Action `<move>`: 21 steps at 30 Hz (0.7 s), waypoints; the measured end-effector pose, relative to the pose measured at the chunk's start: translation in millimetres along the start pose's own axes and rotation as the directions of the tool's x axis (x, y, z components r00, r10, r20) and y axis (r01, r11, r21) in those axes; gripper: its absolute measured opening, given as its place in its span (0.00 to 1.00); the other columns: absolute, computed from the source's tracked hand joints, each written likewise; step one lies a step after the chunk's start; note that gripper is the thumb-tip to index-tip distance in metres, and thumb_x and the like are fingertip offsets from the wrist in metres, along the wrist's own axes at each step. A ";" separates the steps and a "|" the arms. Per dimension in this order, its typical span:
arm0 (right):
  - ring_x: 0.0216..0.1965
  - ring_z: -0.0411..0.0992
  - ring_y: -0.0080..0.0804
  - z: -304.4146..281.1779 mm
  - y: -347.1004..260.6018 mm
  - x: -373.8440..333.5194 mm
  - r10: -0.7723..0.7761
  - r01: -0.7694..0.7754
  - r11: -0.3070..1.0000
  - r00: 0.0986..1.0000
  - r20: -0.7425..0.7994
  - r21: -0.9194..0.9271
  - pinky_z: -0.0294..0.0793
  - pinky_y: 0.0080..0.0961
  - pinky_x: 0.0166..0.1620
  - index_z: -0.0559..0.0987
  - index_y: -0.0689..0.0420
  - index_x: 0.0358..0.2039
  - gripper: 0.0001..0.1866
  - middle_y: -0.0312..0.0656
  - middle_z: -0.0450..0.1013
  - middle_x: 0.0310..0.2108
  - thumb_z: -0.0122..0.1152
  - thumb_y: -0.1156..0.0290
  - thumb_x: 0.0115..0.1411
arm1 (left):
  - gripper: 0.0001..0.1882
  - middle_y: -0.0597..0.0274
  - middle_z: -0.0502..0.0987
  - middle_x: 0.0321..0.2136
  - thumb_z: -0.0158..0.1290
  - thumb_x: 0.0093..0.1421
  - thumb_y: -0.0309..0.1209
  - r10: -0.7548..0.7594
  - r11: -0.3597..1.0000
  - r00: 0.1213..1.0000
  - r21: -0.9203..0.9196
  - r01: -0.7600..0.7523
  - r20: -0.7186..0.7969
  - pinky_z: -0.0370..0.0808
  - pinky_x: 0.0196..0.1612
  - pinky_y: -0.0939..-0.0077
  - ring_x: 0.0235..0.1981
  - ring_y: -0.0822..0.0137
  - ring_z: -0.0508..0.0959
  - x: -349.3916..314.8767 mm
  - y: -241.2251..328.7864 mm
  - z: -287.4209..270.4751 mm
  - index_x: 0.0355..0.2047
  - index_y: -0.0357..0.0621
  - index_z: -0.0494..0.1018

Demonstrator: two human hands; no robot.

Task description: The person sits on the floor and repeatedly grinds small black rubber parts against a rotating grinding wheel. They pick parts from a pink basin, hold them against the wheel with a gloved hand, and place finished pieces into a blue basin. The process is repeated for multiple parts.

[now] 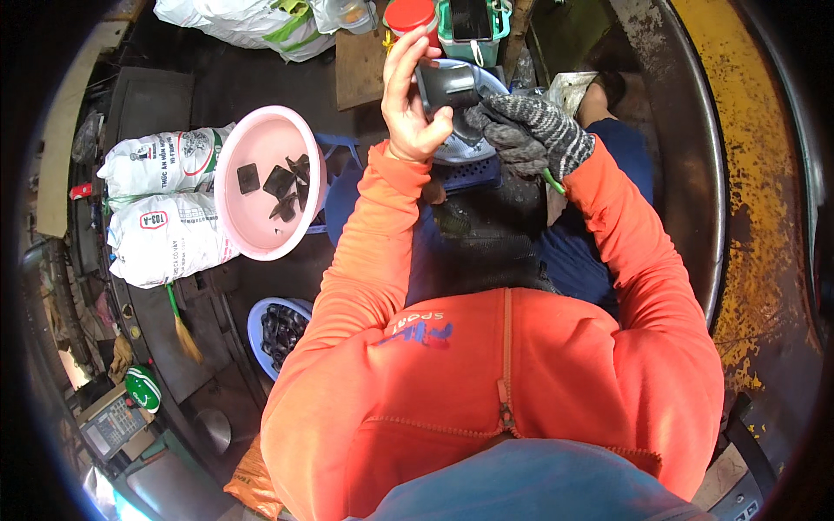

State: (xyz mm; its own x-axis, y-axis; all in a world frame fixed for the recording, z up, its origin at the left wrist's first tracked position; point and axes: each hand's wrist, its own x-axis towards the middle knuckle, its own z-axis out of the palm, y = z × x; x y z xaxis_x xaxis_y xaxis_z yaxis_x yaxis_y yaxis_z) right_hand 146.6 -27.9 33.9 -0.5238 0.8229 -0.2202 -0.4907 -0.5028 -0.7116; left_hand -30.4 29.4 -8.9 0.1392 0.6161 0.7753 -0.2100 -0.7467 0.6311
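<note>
My left hand (408,108), bare, is raised in front of me and closed on a black plastic part (450,87) with a flat square plate and a rounded stub. Beside it is my right hand (534,135) in a grey and black striped knit glove, fingers curled against the part's right end. A green handle end (553,181) pokes out below the glove; the rest of that tool is hidden in the hand. Beneath both hands sits a pale blue basin (465,156). To the left, a pink basin (228,187) holds several black plastic pieces (280,182).
White printed sacks (169,239) lie left of the pink basin. A blue basin (258,334) of dark parts stands lower left. A red-lidded jar (410,15) and a teal basket (473,52) are at the far side. A rusty yellow machine edge (747,217) runs along the right.
</note>
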 end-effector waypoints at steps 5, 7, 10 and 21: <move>0.48 0.71 0.25 -14.3 -3.8 1.2 -0.096 0.097 0.985 0.995 0.016 -0.142 0.73 0.23 0.49 0.71 0.58 0.53 0.23 0.40 0.73 0.46 0.59 0.62 0.60 | 0.53 0.49 0.47 0.64 0.56 0.46 0.43 -0.020 0.999 0.996 0.050 0.016 0.083 0.56 0.62 0.61 0.61 0.55 0.60 -4.3 8.2 11.2 0.66 0.38 0.41; 0.45 0.73 0.24 -22.4 -6.8 3.0 -0.219 0.176 0.834 0.976 -0.021 -0.523 0.73 0.23 0.46 0.73 0.56 0.53 0.22 0.39 0.75 0.44 0.59 0.61 0.59 | 0.59 0.52 0.39 0.68 0.59 0.46 0.45 -0.151 0.967 0.965 -0.172 0.190 0.216 0.46 0.66 0.62 0.68 0.55 0.47 -6.4 12.8 14.8 0.68 0.42 0.32; 0.39 0.76 0.30 -35.7 -7.9 2.4 -0.530 0.281 0.104 0.828 0.185 -0.954 0.74 0.26 0.41 0.75 0.52 0.51 0.21 0.40 0.77 0.39 0.61 0.63 0.56 | 0.59 0.55 0.43 0.67 0.50 0.50 0.66 -0.461 0.268 0.803 -0.803 0.533 0.378 0.49 0.66 0.59 0.66 0.58 0.51 -7.6 17.4 10.3 0.68 0.46 0.33; 0.48 0.72 0.30 -36.4 -13.6 -2.0 -0.421 0.209 0.162 0.898 0.124 -0.964 0.70 0.24 0.50 0.74 0.56 0.51 0.18 0.40 0.73 0.47 0.55 0.64 0.62 | 0.38 0.34 0.67 0.51 0.46 0.47 0.34 -0.765 0.141 0.551 -0.747 0.650 0.335 0.70 0.51 0.45 0.51 0.44 0.71 -10.6 -2.4 -1.7 0.60 0.33 0.57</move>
State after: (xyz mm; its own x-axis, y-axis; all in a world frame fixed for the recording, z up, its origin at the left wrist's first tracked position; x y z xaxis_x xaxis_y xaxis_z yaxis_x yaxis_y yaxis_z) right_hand 179.7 -13.0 19.8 -0.3499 0.9184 0.1845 0.4828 0.3456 -0.8047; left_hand -33.1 25.1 -18.6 0.5612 0.8264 -0.0472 -0.6620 0.4823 0.5737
